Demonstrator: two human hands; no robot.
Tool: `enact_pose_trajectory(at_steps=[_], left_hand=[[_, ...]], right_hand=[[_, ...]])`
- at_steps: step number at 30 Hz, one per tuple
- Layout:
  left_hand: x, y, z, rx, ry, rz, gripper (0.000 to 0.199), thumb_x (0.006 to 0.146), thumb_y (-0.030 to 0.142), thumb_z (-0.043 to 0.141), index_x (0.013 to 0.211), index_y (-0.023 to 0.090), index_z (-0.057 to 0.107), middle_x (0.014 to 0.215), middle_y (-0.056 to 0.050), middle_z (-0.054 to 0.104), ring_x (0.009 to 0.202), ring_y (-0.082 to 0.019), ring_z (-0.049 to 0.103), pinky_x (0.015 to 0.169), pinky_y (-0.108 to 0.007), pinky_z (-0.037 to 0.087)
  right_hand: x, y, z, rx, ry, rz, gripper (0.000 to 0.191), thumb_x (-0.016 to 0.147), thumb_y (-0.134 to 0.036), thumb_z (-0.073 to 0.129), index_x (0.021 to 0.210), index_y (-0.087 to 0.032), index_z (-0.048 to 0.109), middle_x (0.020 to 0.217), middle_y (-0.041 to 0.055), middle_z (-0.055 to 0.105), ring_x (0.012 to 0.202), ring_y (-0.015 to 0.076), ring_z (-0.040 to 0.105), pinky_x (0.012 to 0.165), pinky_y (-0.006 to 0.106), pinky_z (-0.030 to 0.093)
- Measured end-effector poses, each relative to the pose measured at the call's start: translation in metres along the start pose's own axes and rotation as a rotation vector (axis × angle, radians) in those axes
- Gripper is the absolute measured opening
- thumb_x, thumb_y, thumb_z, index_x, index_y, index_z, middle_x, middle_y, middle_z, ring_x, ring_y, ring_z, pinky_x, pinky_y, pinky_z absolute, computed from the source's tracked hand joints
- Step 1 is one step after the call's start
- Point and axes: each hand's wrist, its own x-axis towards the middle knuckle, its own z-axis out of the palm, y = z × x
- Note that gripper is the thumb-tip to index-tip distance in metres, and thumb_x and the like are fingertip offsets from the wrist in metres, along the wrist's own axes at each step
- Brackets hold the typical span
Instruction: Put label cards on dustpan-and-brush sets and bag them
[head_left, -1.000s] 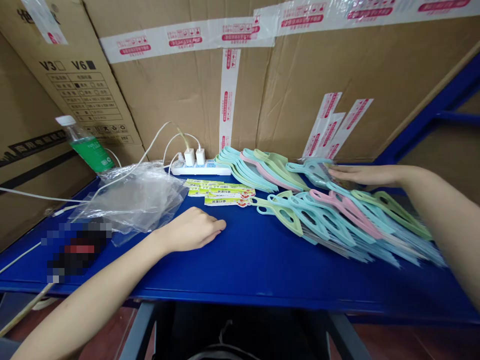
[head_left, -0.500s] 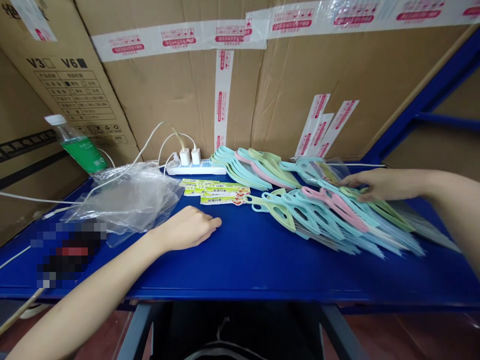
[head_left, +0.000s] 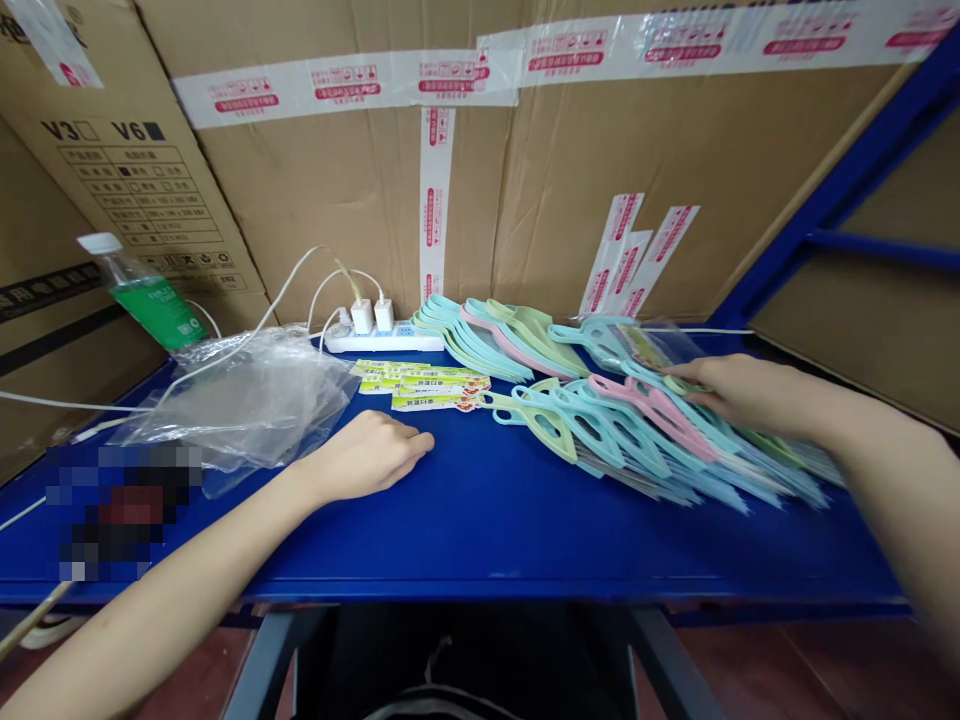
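Note:
On the right of the table, my right hand [head_left: 739, 395] is closed over the handle end of a light green brush [head_left: 772, 445], whose bristles lie to the right. Beside it is a fanned row of small hand brushes with a pink handle [head_left: 664, 415], turquoise handles [head_left: 589, 420] and a light green handle [head_left: 551, 420]. My left hand [head_left: 379, 455] rests on the blue tabletop with its fingers curled and nothing visible in them. Just beyond it are yellow-green printed paper strips [head_left: 435, 390]. Stacked pastel dustpans [head_left: 480, 340] lie behind the brushes.
Clear plastic bags [head_left: 255, 400] are heaped at the left, near a green-labelled bottle [head_left: 154, 300]. A power strip [head_left: 390, 338] with white cables stands against the cardboard boxes [head_left: 337, 200]. Behind my right hand lies a turquoise dustpan [head_left: 600, 340] with a clear packet.
My right hand has closed further over the light green brush's handle. My left hand stays on the table. The whole view has shifted slightly.

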Motion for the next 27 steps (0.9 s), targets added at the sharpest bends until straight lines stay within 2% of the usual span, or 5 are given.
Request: enact_pose_trajectory(at_steps=[4, 11, 14, 20, 27], left_hand=[[0.004, -0.001, 0.005, 0.046, 0.154, -0.024, 0.023, 0.098, 0.017, 0.037, 0.092, 0.019, 0.060, 0.075, -0.001, 0.069, 0.060, -0.015, 0.062, 0.060, -0.027, 0.043], [0.048, 0.000, 0.004, 0.222, 0.283, 0.003, 0.028, 0.097, 0.015, 0.034, 0.107, 0.016, 0.060, 0.084, -0.006, 0.067, 0.078, -0.019, 0.064, 0.068, -0.029, 0.048], [0.089, 0.003, 0.001, 0.267, 0.227, 0.006, 0.028, 0.096, 0.015, 0.038, 0.116, 0.014, 0.058, 0.094, -0.009, 0.066, 0.086, -0.022, 0.063, 0.071, -0.031, 0.046], [0.174, -0.004, -0.003, 0.261, 0.107, -0.005, 0.029, 0.099, 0.022, 0.042, 0.117, 0.009, 0.059, 0.114, -0.014, 0.066, 0.105, -0.025, 0.061, 0.083, -0.035, 0.042], [0.209, -0.011, -0.004, 0.269, -0.002, 0.102, 0.019, 0.091, 0.008, 0.051, 0.090, 0.014, 0.069, 0.088, -0.008, 0.074, 0.089, -0.021, 0.067, 0.079, -0.033, 0.038]], right_hand=[[-0.006, -0.015, -0.001, -0.022, -0.060, 0.027, 0.042, 0.086, -0.015, 0.039, 0.114, -0.010, 0.070, 0.110, 0.0204, 0.071, 0.098, 0.0305, 0.070, 0.086, 0.041, 0.056], [-0.015, -0.022, 0.016, -0.004, 0.196, 0.046, 0.051, 0.092, -0.022, 0.032, 0.135, -0.006, 0.054, 0.101, 0.0194, 0.066, 0.083, 0.0296, 0.069, 0.070, 0.039, 0.057], [-0.015, -0.019, 0.028, -0.057, 0.296, -0.050, 0.050, 0.094, -0.024, 0.029, 0.132, -0.007, 0.056, 0.100, 0.0195, 0.066, 0.077, 0.0293, 0.067, 0.063, 0.039, 0.055], [-0.011, -0.019, 0.045, -0.078, 0.469, -0.199, 0.047, 0.098, -0.027, 0.028, 0.134, -0.014, 0.056, 0.092, 0.0144, 0.066, 0.080, 0.0268, 0.067, 0.069, 0.038, 0.053], [-0.011, -0.017, 0.049, -0.054, 0.479, -0.213, 0.046, 0.099, -0.028, 0.027, 0.130, -0.017, 0.059, 0.093, 0.0136, 0.067, 0.080, 0.0260, 0.067, 0.071, 0.038, 0.053]])
